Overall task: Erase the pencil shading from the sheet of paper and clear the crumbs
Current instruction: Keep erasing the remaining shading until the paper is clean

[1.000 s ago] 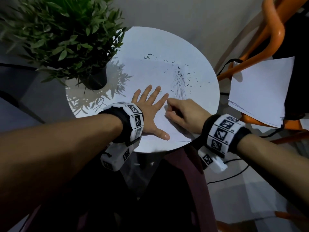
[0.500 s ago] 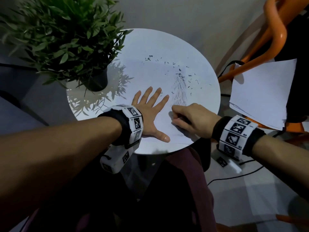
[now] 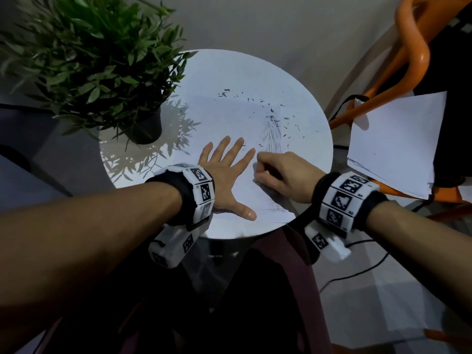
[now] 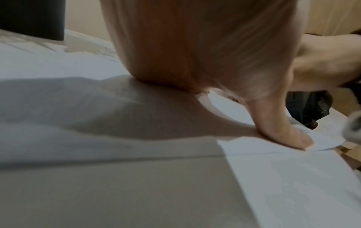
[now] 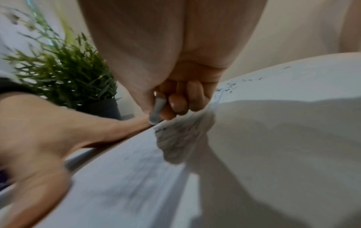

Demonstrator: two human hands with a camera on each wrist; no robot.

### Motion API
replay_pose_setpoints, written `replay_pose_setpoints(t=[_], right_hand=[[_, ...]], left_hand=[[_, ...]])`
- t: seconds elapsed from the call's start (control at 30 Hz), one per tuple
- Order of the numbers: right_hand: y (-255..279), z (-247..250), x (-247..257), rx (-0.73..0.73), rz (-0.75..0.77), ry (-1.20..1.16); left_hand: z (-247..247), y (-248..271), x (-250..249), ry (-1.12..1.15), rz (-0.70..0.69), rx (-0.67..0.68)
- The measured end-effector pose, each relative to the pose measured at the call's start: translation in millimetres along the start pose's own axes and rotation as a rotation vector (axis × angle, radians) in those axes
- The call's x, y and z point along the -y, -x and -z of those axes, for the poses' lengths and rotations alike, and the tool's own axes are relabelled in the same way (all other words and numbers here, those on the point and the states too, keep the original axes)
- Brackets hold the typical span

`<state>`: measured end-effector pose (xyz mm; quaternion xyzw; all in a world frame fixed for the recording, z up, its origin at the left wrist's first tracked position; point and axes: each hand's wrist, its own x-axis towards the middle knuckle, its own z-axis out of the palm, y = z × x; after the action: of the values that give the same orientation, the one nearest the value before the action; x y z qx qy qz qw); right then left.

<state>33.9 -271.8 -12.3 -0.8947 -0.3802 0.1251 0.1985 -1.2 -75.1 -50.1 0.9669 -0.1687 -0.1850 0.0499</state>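
A white sheet of paper (image 3: 229, 118) lies on the round white table (image 3: 316, 129). Grey pencil shading (image 3: 273, 139) streaks its right part, with several dark eraser crumbs (image 3: 278, 118) scattered above and around it. A fainter patch of shading (image 3: 277, 207) sits near the front edge. My left hand (image 3: 227, 175) lies flat on the paper with fingers spread, pressing it down; its thumb (image 4: 283, 132) presses near the sheet's edge. My right hand (image 3: 278, 172) is curled just right of it and pinches a whitish eraser (image 5: 157, 110) against the paper.
A potted green plant (image 3: 102, 60) in a dark pot (image 3: 145, 129) stands at the table's left back. An orange chair (image 3: 413, 60) holds loose white sheets (image 3: 393, 144) to the right. A black cable (image 3: 357, 272) runs over the floor.
My right hand slid right and back left along the paper's near part with the eraser. The left hand has stayed flat in place.
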Motion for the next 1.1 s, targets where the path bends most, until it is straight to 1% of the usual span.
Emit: replay_pose_setpoints(t=[0.07, 0.13, 0.17, 0.23, 0.3, 0.33, 0.4, 0.47, 0.57, 0.63, 0.73, 0.77, 0.8, 0.87, 0.93, 1.0, 1.1], right_hand=[[-17, 0, 0, -0.085, -0.030, -0.014], [-22, -6, 1, -0.100, -0.032, -0.006], [-17, -8, 0, -0.081, -0.017, 0.000], [-1, -9, -1, 0.003, 0.011, 0.029], [12, -6, -1, 0.099, -0.002, 0.050], [13, -4, -1, 0.107, -0.010, 0.039], [5, -1, 0, 0.030, -0.031, -0.026], [-9, -2, 2, -0.047, -0.048, -0.041], [-11, -11, 6, -0.072, -0.037, -0.023], [4, -12, 6, -0.014, -0.020, -0.003], [21, -7, 9, 0.144, 0.014, 0.047], [20, -4, 9, 0.154, 0.011, 0.029], [14, -1, 8, 0.125, -0.001, 0.001], [1, 2, 5, 0.020, -0.011, -0.012], [-5, -3, 4, -0.028, 0.001, 0.010], [8, -10, 5, -0.020, 0.017, 0.018], [45, -14, 5, 0.080, 0.055, 0.021]], left_hand=[[0, -1, 1, -0.002, -0.001, 0.000], [0, 0, 1, -0.004, 0.000, 0.000], [0, 0, 0, -0.007, 0.001, 0.003], [0, 1, -1, -0.010, 0.006, 0.007], [1, 1, -2, -0.007, 0.007, 0.008], [1, 1, -1, -0.003, 0.007, 0.003], [0, 0, 0, -0.001, 0.004, -0.004], [0, -1, 0, -0.008, 0.001, -0.007], [0, 0, -1, 0.000, 0.003, -0.007], [-1, 0, -1, 0.003, 0.002, -0.013], [-2, 1, -1, -0.002, 0.003, -0.018], [-2, 0, 0, -0.001, 0.004, -0.019], [-2, 0, 0, 0.000, 0.003, -0.022], [-2, -1, 0, -0.005, 0.003, -0.025], [-2, 0, 0, -0.012, 0.004, -0.020], [-1, 0, -1, -0.005, 0.004, -0.017], [-1, -1, 0, -0.005, 0.006, -0.011]])
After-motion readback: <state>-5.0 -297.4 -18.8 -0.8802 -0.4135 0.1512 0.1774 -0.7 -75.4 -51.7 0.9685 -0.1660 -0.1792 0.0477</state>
